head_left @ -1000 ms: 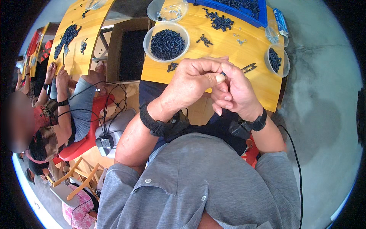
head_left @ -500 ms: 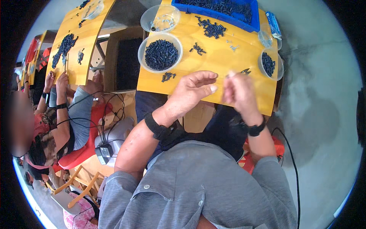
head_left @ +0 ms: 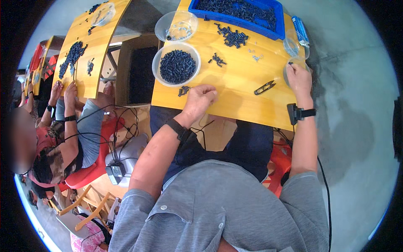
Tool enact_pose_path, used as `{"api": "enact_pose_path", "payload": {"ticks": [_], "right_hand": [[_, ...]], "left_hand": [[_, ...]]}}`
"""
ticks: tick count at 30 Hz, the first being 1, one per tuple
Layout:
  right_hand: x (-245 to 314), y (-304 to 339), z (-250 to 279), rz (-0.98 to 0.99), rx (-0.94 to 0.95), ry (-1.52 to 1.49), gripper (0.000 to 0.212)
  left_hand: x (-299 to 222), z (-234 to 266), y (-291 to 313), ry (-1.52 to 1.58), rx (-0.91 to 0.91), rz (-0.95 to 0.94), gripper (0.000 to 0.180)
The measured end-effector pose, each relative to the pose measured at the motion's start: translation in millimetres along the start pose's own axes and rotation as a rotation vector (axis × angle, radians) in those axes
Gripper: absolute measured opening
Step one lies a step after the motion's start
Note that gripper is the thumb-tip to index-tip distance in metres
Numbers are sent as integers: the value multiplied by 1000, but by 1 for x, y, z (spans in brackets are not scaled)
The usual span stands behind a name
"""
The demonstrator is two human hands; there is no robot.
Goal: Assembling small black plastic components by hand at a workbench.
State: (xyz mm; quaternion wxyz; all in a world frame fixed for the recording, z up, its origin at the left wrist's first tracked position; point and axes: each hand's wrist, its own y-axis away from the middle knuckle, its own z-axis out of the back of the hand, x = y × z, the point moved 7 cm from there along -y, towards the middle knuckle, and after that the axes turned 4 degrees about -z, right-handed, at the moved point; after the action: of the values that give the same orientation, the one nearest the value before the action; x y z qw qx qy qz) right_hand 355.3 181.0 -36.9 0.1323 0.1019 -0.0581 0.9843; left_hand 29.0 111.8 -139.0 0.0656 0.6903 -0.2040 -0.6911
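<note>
My right hand [head_left: 299, 79] is over the small clear bowl [head_left: 287, 74] at the table's right edge, hiding most of it. Its fingers are pinched, with a small black tubular piece [head_left: 290, 63] showing at the tips. Near the front edge, my left hand [head_left: 200, 100] is curled closed; whatever it may hold is hidden. Just beside its knuckles lies a small pile of black pieces with metal ends [head_left: 183, 90]. A larger clear bowl [head_left: 197, 69] full of black tubular pieces stands behind that pile. Black thread snips [head_left: 265, 87] lie on the table between my hands.
At the back stand a blue tray [head_left: 279, 29] of black pieces and a clear bowl [head_left: 163, 26] with metal bits. Loose black pieces [head_left: 232, 37] and small metal parts [head_left: 256, 58] lie mid-table. Left is an open cardboard box [head_left: 121, 75]; beyond it, another person works at a yellow table [head_left: 95, 75].
My hands have moved apart from the middle. The right went right to the small bowl, uncovering the snips. The left drew slightly toward me and its fingers closed.
</note>
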Motion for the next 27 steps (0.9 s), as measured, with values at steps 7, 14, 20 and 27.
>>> {"api": "enact_pose_path", "payload": {"ticks": [7,14,20,27], "right_hand": [[118,-18,-53,490,-92,-357,19],[155,-39,-94,413,66,-64,18],[161,-27,-98,420,95,-42,16],[159,-12,-99,455,108,-99,19]], "left_hand": [[11,4,-7,32,-56,-13,13],[9,4,-5,12,-77,-8,14],[8,4,-6,1,-69,-2,15],[7,4,-6,-14,-73,-9,15]]}}
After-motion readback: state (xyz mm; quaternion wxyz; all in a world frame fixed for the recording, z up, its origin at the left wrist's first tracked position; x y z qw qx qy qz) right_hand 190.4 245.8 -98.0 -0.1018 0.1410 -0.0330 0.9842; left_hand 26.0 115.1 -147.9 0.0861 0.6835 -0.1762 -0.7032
